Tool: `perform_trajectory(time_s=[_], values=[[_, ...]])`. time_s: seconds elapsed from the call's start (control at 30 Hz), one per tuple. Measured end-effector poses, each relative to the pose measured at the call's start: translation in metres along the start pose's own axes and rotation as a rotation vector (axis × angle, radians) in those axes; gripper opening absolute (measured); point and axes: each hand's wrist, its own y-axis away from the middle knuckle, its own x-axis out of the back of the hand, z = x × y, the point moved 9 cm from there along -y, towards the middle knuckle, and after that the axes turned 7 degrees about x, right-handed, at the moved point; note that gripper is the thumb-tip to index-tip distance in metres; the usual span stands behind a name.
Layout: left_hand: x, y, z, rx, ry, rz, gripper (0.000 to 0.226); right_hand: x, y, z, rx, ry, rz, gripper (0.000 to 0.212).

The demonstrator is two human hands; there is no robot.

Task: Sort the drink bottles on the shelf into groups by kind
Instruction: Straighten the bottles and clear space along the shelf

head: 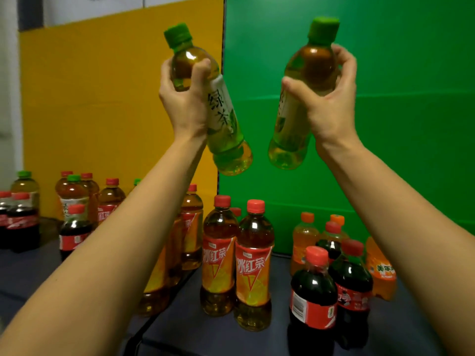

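Note:
My left hand (183, 96) grips a green-capped green tea bottle (226, 124) by its shoulder and holds it high, tilted with its base to the right. In my right hand (331, 104) is a second green tea bottle (295, 124), also raised, its base leaning left. The two bases nearly meet in the air. Below on the dark shelf (192, 330) stand red-capped iced tea bottles (253, 268), cola bottles (313, 299) and orange soda bottles (304, 240).
More cola bottles (19, 222), iced tea and green tea bottles (25, 186) stand mixed at the left. A yellow panel (102, 98) backs the left half and a green panel (398, 124) the right. My forearms cover part of the middle bottles.

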Motion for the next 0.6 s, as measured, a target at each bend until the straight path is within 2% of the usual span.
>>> perform_trajectory(time_s=[0.1,0.23,0.33,0.53,0.6], values=[[0.024,-0.009,0.028,-0.074,-0.041,-0.024,0.043,-0.02,-0.004,-0.016,0.072,-0.052,0.03,0.063],[0.063,-0.01,0.067,-0.132,-0.145,-0.073,0.031,-0.059,0.005,-0.026,0.055,-0.119,0.012,0.068],[0.099,-0.008,0.082,-0.094,-0.227,-0.08,0.028,-0.091,0.023,-0.029,-0.012,-0.144,0.003,0.066],[0.176,-0.017,0.076,0.027,-0.343,-0.165,0.027,-0.155,0.077,-0.025,-0.179,-0.256,0.01,0.043],[0.252,-0.053,0.071,0.086,-0.395,-0.236,0.027,-0.238,0.115,-0.006,-0.23,-0.29,0.05,0.044]])
